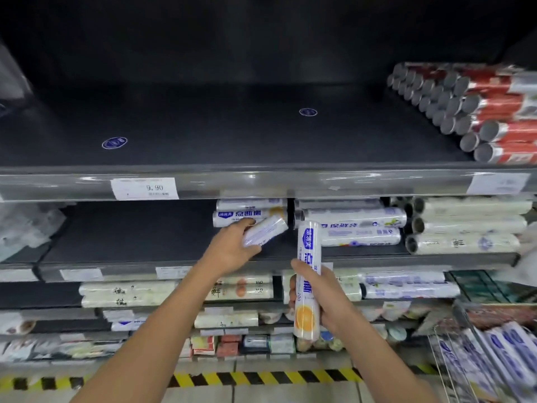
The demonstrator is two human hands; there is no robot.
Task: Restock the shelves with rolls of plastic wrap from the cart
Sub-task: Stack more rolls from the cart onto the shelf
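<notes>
The left hand, at the centre of the frame, has its fingers curled round one end of a roll and holds it tilted, far end up, just in front of a short stack of the same white-and-blue rolls. That stack lies on the middle shelf, whose dark board shows bare to the left of it. The right hand, lower and right of centre, grips a second roll round its lower middle and holds it upright, orange print at the bottom. More rolls lie in the wire cart at the lower right corner. At the upper right, red rolls are piled on the top shelf. The rolls look light enough for one hand each and probably stiff along their length. The glossy wrapper is likely slippery, so a full wrap of the fingers round the middle seems safer than a pinch at the end. Being round, a roll may run off unless it is laid lengthwise against the stack.
</notes>
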